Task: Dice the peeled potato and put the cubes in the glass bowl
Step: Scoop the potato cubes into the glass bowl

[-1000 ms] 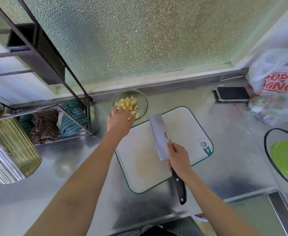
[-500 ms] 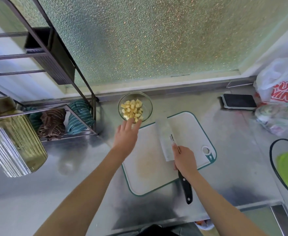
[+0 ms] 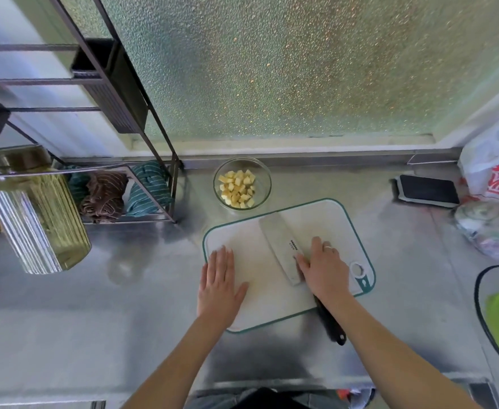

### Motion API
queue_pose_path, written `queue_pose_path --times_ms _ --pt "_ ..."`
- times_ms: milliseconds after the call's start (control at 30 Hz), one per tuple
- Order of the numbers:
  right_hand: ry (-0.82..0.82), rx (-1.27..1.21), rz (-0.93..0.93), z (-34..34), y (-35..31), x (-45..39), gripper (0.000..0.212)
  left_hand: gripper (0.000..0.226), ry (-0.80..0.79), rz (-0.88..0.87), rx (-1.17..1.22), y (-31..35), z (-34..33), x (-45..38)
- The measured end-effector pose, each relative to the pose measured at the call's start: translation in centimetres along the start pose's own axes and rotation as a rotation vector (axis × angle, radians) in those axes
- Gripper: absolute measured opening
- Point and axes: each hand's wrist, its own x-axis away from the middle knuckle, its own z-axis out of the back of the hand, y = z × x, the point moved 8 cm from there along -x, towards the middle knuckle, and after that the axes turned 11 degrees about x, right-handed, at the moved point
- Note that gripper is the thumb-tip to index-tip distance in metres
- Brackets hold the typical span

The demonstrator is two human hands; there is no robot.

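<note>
While cubes (image 3: pixel 238 188) fill bowl (image 3: pixel 264 175) — left hand (image 3: pixel 220 286) flat, empty | right hand (image 3: pixel 325 268) flat on cleaver (image 3: pixel 280 246)

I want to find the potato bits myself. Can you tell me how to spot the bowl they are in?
Start at the big white cutting board with the green rim in the middle of the shiny metal counter. Just past its far left corner, by the window ledge, stands a small round clear glass bowl. It is the only see-through dish, and it holds pale yellow potato cubes.
</note>
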Motion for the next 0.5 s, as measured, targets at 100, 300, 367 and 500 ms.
queue_pose_path --times_ms 100,300,367,500 --pt "0.142 -0.112 -0.089 0.9 3.1 -0.6 0.053 0.078 -0.022 0.11 0.033 -0.8 -1.0 0.2" --pt "0.013 -0.076 -0.064 -2.6 8.7 0.1 0.067 0.093 -0.042 0.148 0.042 -1.2 -1.7 0.2" --pt "-0.02 -0.106 -0.079 -3.1 8.6 0.4 0.071 0.094 -0.051 0.119 0.068 -1.3 -1.4 0.0" --pt "-0.061 -0.125 -0.145 -3.8 8.4 3.7 0.064 0.097 -0.08 0.033 0.038 -1.6 -0.7 -0.6"
